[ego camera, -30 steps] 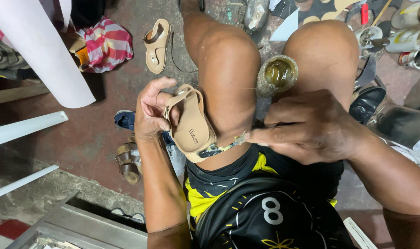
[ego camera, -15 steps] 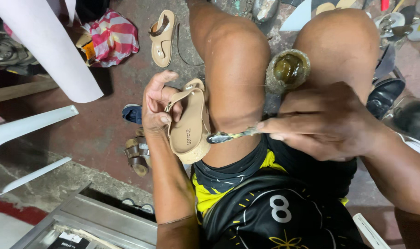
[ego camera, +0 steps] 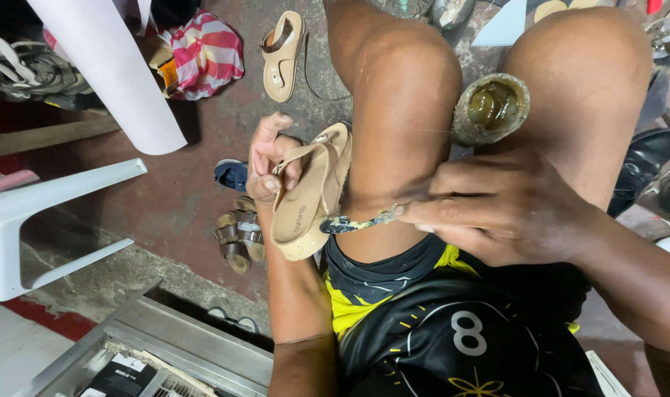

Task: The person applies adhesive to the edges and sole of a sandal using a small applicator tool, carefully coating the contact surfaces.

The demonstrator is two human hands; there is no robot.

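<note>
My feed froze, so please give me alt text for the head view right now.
The left hand holds a tan sandal against the knee while the right hand touches a glue-smeared stick to its sole edge. An open glue tin sits between the knees; a matching sandal lies on the floor.

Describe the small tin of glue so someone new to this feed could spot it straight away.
Start at the person's two bare knees at the top of the view. Wedged between them, just above the right hand, sits the open round tin. Its crusted rim and dark amber, glossy contents set it apart from the tan sandal held by the left hand.
</note>
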